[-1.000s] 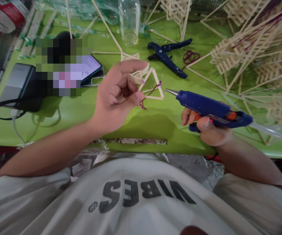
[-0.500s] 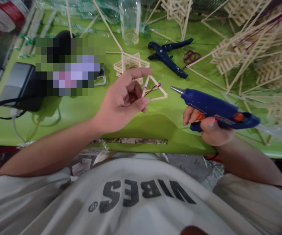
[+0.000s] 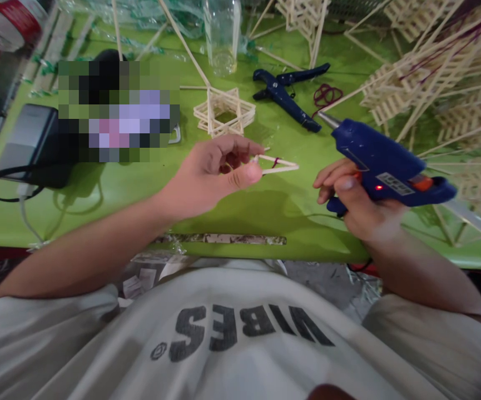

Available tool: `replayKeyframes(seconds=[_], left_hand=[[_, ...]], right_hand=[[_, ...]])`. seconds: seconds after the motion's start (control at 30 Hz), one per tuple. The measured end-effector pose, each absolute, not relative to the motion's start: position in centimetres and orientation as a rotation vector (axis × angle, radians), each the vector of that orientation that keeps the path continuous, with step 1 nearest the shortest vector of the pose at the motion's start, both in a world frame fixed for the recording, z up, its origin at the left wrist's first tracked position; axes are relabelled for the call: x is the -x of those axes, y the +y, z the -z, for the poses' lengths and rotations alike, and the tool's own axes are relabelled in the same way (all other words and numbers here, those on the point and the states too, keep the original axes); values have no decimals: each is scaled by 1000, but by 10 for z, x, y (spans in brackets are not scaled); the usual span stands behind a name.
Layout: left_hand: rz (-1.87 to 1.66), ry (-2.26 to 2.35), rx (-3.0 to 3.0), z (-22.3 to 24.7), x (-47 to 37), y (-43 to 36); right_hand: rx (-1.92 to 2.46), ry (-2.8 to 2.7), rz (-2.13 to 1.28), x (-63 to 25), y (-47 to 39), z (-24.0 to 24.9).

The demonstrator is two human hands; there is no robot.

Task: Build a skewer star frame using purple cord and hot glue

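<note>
Between the thumb and fingers of my left hand [image 3: 219, 175] is a small triangle of wooden sticks [image 3: 284, 164], tilted, with purple string tied on it. The fingers cover its left end. My right hand [image 3: 359, 203] is wrapped round the handle of a blue glue gun [image 3: 380, 153]. The gun's metal nozzle points up and left, apart from the triangle. A clear glue stick [image 3: 476, 221] sticks out of its back, and a small red light glows on its side. Just beyond my left hand lies a star-shaped stack of wooden sticks [image 3: 224, 113].
Dark blue cutters [image 3: 286, 99] and a coil of purple string [image 3: 327, 96] lie beyond the glue gun. A clear bottle [image 3: 222, 39] stands at the back. Stick structures [image 3: 424, 72] crowd the right side. A power bank [image 3: 29, 144] with cables sits at left on the green table [image 3: 140, 191].
My left hand has turned and lowered the triangle, which now appears flatter. My right hand has drawn the glue gun to the right, its nozzle raised and farther from the triangle.
</note>
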State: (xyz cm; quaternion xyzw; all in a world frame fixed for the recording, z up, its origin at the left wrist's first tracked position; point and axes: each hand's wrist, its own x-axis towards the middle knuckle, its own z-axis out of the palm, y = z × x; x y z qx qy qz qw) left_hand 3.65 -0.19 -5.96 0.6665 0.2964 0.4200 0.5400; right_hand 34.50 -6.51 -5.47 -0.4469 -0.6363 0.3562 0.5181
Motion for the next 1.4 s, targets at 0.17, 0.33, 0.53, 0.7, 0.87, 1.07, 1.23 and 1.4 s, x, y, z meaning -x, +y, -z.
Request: replayKeyframes(seconds=[0.17, 0.33, 0.53, 0.7, 0.87, 1.07, 1.23, 1.4], left_hand=[[-755, 677, -1418, 47, -41, -10], [-673, 844, -1415, 49, -42, -14], [-671, 892, -1419, 53, -48, -17], [-639, 943, -1414, 53, -50, -19], [-608, 970, -1404, 52, -49, -18], [-661, 921, -1429, 49, -49, -19], [-702, 992, -1371, 50, -50, -17], [-714, 1017, -1518, 45, -52, -20]], right_hand=[[1249, -1430, -870, -346, -69, 60], [1211, -1422, -942, -335, -70, 60], [1212, -1476, -804, -316, -68, 71], [1104, -1547, -754, -313, -61, 82], [1089, -1566, -699, -316, -58, 90], [1095, -1449, -696, -313, -54, 95], [1123, -1293, -806, -314, -50, 86], [1140, -1228, -951, -313, -52, 77]])
